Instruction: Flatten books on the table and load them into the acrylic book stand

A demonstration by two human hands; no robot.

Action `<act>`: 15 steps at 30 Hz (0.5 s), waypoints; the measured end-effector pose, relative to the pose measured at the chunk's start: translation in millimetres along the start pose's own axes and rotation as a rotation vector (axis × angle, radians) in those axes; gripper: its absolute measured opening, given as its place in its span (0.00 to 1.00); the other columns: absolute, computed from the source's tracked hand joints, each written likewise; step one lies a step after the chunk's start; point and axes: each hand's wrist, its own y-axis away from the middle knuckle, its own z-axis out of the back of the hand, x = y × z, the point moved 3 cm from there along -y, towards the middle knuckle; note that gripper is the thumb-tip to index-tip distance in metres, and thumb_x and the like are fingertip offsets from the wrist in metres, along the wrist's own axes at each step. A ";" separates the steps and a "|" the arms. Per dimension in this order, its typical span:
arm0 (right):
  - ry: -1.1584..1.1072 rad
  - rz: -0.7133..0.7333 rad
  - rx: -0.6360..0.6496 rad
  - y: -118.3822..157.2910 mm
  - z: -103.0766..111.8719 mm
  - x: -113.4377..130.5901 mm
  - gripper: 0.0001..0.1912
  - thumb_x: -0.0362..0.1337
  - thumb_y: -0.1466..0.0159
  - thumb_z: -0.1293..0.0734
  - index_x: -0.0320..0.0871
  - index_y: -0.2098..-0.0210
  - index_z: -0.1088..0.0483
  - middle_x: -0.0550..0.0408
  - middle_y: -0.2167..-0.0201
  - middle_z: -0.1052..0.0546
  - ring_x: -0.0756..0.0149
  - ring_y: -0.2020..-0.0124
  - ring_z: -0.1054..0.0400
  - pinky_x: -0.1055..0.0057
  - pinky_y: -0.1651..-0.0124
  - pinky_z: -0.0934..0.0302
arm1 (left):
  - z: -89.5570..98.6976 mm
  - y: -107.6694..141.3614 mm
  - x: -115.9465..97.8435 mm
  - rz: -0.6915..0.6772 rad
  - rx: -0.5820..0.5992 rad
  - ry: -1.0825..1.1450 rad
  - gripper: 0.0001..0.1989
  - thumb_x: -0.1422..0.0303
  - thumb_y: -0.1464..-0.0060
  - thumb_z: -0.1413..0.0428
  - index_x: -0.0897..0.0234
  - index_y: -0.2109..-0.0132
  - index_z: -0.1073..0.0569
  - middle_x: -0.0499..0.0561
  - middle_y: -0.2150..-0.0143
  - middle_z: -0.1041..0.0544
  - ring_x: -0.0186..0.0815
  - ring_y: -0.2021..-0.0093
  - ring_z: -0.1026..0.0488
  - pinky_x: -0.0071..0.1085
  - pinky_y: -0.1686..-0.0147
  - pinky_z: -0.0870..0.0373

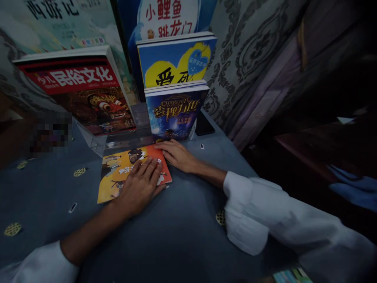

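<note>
A thin yellow and orange book (110,179) lies flat on the table, its cover up. My left hand (141,184) rests palm down across the middle of its cover, fingers stretched out. At the book's upper right corner my right hand (176,155) touches the edge with its fingertips, fingers extended. Just behind that hand stands a dark blue book (176,112) with gold lettering. Part of the yellow cover and its title is hidden under my left hand.
A red-topped book (97,98) leans on a clear stand (91,141) at the left. Behind the dark blue book are a blue and yellow book (153,63) and taller ones. A black phone (205,124) lies at the right, near the table edge and patterned curtain (235,63).
</note>
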 end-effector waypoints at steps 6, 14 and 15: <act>-0.035 0.020 -0.047 0.2 -4.1 -8.0 0.23 0.27 0.32 0.44 0.44 0.43 0.27 0.49 0.44 0.22 0.57 0.43 0.30 0.52 0.40 0.38 | 0.6 -0.9 0.6 -0.004 -0.006 0.014 0.26 0.56 0.31 0.52 0.74 0.39 0.28 0.67 0.38 0.26 0.53 0.37 0.30 0.49 0.39 0.34; -0.140 0.033 -0.009 39.2 3.0 21.6 0.24 0.26 0.31 0.44 0.48 0.43 0.27 0.53 0.54 0.18 0.60 0.53 0.27 0.56 0.47 0.34 | 2.7 0.4 2.1 0.007 0.008 0.089 0.25 0.56 0.31 0.51 0.72 0.40 0.28 0.67 0.41 0.25 0.52 0.40 0.28 0.49 0.39 0.34; -0.159 0.033 -0.014 46.6 4.0 27.2 0.24 0.26 0.31 0.44 0.49 0.42 0.27 0.53 0.56 0.18 0.61 0.55 0.27 0.57 0.49 0.33 | 3.2 0.5 2.0 0.003 0.003 0.087 0.25 0.56 0.31 0.51 0.73 0.40 0.28 0.67 0.41 0.25 0.52 0.41 0.28 0.49 0.39 0.34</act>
